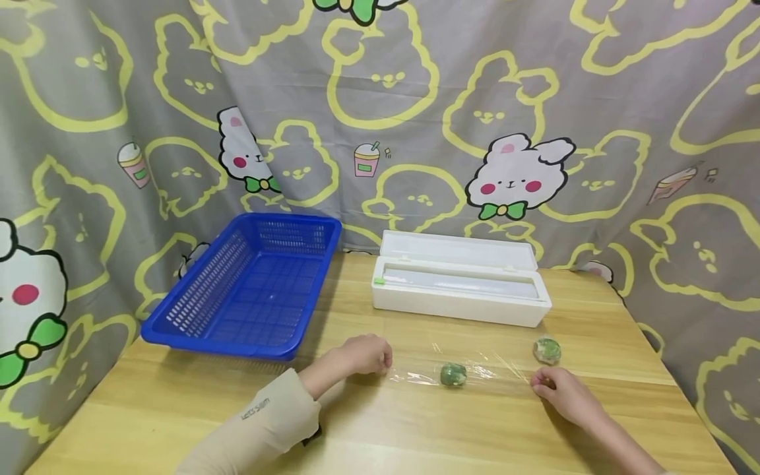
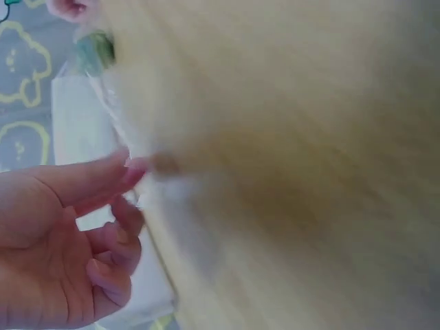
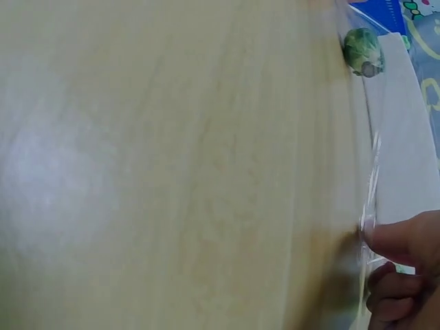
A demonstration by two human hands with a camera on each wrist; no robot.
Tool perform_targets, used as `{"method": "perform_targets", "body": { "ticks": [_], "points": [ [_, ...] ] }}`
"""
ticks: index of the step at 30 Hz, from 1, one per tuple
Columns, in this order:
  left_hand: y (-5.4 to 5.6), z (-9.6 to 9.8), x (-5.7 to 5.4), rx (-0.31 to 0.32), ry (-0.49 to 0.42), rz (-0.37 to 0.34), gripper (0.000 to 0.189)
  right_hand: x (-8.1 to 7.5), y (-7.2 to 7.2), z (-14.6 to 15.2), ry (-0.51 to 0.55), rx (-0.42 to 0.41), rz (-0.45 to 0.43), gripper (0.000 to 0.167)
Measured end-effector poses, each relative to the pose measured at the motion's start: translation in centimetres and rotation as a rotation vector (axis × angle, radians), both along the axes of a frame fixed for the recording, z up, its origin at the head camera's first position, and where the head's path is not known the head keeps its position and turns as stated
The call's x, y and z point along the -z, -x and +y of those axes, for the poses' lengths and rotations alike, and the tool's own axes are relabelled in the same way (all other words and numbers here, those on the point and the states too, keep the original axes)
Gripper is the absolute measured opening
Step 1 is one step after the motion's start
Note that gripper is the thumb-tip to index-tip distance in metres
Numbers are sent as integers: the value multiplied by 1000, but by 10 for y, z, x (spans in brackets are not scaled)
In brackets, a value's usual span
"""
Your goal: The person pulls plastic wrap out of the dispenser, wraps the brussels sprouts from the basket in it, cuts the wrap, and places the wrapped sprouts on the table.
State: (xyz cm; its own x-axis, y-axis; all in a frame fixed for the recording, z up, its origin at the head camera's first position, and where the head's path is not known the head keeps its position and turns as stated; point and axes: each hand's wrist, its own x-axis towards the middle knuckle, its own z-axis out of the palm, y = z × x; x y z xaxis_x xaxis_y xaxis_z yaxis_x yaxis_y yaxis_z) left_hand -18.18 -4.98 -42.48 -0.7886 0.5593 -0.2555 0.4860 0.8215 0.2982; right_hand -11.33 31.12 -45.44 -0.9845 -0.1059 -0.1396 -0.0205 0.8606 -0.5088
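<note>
A sheet of clear plastic wrap [image 1: 483,373] stretches between the two hands, with a Brussels sprout [image 1: 454,375] at its middle. The left hand [image 1: 366,354] pinches the left end of the wrap; in the left wrist view its thumb and forefinger meet at the film edge. At the right end, the right hand [image 1: 563,390] pinches the film between thumb and curled fingers. In the right wrist view the sprout [image 3: 364,52] shows leafy green with a pale cut base. A second sprout, wrapped in film [image 1: 547,350], lies on the table just beyond the right hand.
At the back stands a white wrap dispenser box [image 1: 460,303] with its lid raised and a roll inside. A blue plastic basket [image 1: 309,290] sits at the left on the wooden table [image 1: 410,435]. A patterned curtain [image 1: 410,145] hangs behind.
</note>
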Motion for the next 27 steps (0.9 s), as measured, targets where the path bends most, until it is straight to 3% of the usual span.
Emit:
{"method": "perform_targets", "body": {
  "ticks": [5,9,13,19,21,27],
  "points": [
    [-2,7,-9,16,72,26,4,1,-4,4,17,-13,31,5],
    [-4,14,-10,44,71,69,9,4,-8,5,38,-13,49,10],
    [-6,29,-10,95,-22,105,7,6,-8,6,35,-17,74,11],
    [-7,53,-7,247,-188,26,46,7,-8,6,40,-19,68,12],
    [-7,61,-4,284,-213,52,47,7,-9,5,47,-18,62,12],
    [-10,79,6,270,-226,113,39,5,-8,6,54,-20,59,12]
  ]
}}
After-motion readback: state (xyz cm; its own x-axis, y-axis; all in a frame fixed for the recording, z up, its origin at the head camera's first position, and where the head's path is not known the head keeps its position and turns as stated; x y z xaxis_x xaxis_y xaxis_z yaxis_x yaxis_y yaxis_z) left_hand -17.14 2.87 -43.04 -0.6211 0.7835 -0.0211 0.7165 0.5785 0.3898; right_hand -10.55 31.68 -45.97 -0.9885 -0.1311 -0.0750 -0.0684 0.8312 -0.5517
